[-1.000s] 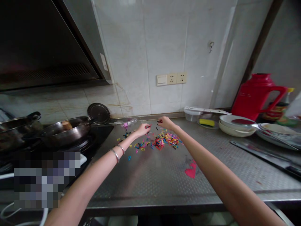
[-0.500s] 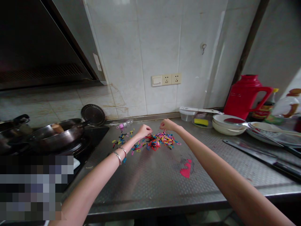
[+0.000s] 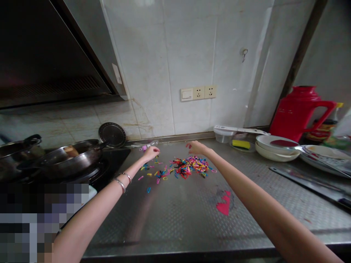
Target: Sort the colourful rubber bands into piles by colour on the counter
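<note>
On the steel counter [image 3: 164,219] lies a heap of small colourful elastic hair ties [image 3: 193,166], with loose ones scattered to its left. My left hand [image 3: 150,153] is over the scattered ties at the left, fingertips drawn together; anything between them is too small to make out. Just behind it lies a small clear container with a pink part [image 3: 144,147], partly covered by the hand. My right hand [image 3: 197,147] hovers behind the heap, its fingers loosely curved and apart, with nothing visible in them.
A torn pink-red patch [image 3: 224,204] marks the counter near my right forearm. At the left are pans [image 3: 90,155] on the stove. To the right stand a tub [image 3: 221,135], a yellow sponge [image 3: 240,144], bowls [image 3: 276,153], a long knife [image 3: 298,180] and a red thermos [image 3: 293,113].
My left hand has moved left from the heap's edge to the scattered ties, near the clear container. My right hand stays behind the heap, its fingers a little more spread. The view has shifted slightly.
</note>
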The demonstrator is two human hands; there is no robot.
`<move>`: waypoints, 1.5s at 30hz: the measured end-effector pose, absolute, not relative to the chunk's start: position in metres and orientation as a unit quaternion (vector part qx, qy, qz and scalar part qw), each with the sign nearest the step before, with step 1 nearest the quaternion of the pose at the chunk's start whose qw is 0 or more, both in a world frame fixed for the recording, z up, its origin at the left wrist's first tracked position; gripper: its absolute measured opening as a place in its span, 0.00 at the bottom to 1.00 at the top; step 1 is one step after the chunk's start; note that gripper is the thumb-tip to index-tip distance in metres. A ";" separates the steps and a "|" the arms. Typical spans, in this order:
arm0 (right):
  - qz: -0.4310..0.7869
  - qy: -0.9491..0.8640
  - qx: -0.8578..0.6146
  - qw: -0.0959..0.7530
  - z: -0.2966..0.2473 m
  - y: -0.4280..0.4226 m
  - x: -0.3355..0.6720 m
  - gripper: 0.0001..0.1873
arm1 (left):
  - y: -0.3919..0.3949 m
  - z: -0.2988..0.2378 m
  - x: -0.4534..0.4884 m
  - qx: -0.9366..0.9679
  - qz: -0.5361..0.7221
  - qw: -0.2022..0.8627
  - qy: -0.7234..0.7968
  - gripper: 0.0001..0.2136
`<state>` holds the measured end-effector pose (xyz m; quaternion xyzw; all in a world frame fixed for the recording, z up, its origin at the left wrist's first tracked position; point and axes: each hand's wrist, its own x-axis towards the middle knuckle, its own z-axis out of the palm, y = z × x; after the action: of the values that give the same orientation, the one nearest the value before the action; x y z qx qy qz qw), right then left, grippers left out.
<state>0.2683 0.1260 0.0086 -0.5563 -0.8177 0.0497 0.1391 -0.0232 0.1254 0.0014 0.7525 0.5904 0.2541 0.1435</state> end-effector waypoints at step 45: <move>0.145 -0.909 -0.351 0.173 -0.051 0.118 0.096 0.14 | 0.073 -0.058 -0.056 0.764 0.303 0.110 0.559 0.11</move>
<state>0.0961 0.1182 -0.0507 -0.3510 -0.9087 0.1448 0.1735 -0.0556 0.0732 -0.0577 0.7637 0.5593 0.3033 0.1098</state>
